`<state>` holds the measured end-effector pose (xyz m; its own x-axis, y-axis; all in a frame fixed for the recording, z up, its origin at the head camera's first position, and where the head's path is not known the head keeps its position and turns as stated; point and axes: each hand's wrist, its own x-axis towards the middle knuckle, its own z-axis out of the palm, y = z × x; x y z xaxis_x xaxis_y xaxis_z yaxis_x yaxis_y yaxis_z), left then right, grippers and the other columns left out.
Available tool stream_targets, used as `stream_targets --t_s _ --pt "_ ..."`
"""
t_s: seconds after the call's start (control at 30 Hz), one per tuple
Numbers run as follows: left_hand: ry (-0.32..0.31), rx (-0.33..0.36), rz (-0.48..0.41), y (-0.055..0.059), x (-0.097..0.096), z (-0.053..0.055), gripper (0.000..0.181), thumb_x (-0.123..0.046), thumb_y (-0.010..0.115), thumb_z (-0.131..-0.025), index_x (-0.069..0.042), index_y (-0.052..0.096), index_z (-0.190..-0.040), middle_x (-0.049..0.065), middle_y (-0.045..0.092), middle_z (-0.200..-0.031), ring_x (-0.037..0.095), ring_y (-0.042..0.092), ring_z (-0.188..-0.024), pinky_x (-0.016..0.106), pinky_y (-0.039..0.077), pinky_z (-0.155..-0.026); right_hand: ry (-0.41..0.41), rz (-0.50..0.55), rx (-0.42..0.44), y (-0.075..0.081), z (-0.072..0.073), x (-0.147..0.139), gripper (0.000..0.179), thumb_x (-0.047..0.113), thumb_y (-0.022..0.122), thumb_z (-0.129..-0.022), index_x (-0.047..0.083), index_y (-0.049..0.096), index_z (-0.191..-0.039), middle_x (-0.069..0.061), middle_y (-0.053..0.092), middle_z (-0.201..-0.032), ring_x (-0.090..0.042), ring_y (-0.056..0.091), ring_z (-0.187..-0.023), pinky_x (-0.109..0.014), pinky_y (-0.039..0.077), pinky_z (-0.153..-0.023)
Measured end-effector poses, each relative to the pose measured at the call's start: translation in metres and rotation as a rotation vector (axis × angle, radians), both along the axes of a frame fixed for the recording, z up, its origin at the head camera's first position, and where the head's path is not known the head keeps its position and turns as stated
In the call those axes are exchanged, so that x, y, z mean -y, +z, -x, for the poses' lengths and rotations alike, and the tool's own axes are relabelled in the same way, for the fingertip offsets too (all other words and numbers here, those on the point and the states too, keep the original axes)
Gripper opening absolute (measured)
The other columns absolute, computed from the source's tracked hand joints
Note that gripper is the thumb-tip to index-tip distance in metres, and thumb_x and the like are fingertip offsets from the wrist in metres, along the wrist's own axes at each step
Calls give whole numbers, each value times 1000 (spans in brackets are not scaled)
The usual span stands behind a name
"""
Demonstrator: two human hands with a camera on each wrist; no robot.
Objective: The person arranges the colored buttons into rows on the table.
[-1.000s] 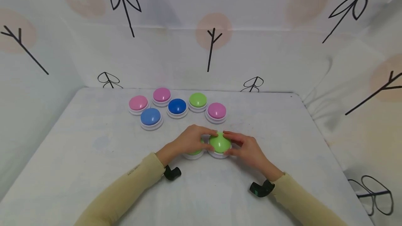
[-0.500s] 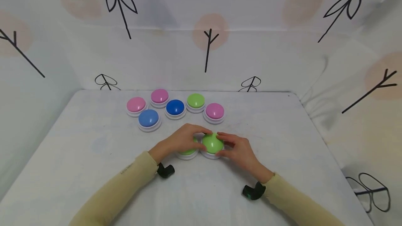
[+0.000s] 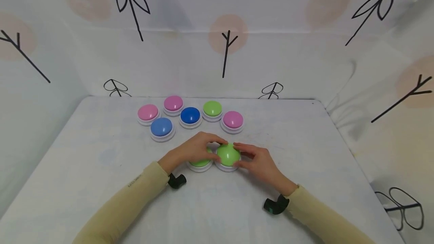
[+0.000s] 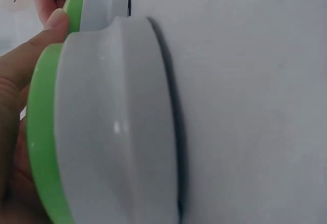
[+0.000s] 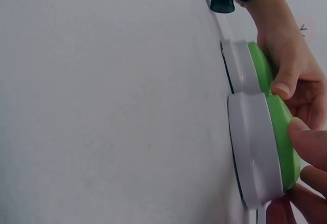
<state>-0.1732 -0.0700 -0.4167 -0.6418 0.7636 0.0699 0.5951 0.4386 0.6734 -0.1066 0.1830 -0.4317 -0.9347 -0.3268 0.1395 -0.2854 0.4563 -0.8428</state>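
Two green-domed push buttons with white round bases stand side by side on the table, their bases touching or nearly so. My left hand arches over the left green button, partly hiding it, and holds the left side of the right green button with thumb and fingers. Opposite it, my right hand grips the right side of that same button, thumb in front and fingers behind. In the right wrist view, the right-hand thumb lies on the green dome, and the base sits flat on the table.
Behind the hands stands a group of similar buttons: two pink ones at left, a light blue, a dark blue, a green and a magenta one. Patterned white cloth walls enclose the white table.
Both hands and the two green buttons have slid a little to the left along the table. The group behind stays in place; the head view shifts slightly.
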Motion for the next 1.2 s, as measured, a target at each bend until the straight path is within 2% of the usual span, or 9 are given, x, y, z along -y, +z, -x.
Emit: stream_targets --t_s 0.3,0.53,0.77,0.87,1.0,1.2 --pt "5 12 2 7 2 6 51 -29 81 -85 -17 65 -132 -8 66 -127 10 57 -120 35 47 -102 -21 -27 57 6 6 -3 52 11 84 -80 8 68 -129 -6 67 -127 -26 64 -115 -35 52 -95" --pt "50 46 -59 21 5 14 40 -22 77 -89 -11 67 -126 4 69 -120 13 61 -113 38 49 -100 -99 -34 125 13 17 -13 47 16 81 -84 14 68 -129 -6 68 -125 -26 64 -116 -39 51 -97" --pt "28 31 -77 34 -3 39 33 -16 75 -91 -8 69 -122 8 71 -116 16 63 -109 38 51 -98 -208 -1 199 23 35 -25 45 20 79 -87 17 68 -130 -8 66 -128 -27 63 -117 -39 51 -97" --pt "33 26 -66 38 -7 52 31 -17 75 -91 -9 69 -121 6 70 -115 15 63 -108 35 51 -96 -230 13 204 25 41 -28 45 21 78 -88 16 67 -132 -9 65 -129 -27 61 -119 -39 50 -99" --pt "46 34 -76 39 -12 66 30 -16 73 -92 -7 69 -120 3 70 -116 14 62 -107 33 51 -95 -252 31 217 22 49 -31 47 20 77 -88 15 66 -133 -10 64 -131 -28 60 -121 -41 48 -101" --pt "96 95 -90 36 -16 86 29 -15 72 -94 -6 69 -121 3 69 -116 14 60 -108 31 50 -96 -285 40 236 17 62 -32 46 20 75 -90 14 65 -135 -9 62 -134 -28 58 -124 -41 48 -102"
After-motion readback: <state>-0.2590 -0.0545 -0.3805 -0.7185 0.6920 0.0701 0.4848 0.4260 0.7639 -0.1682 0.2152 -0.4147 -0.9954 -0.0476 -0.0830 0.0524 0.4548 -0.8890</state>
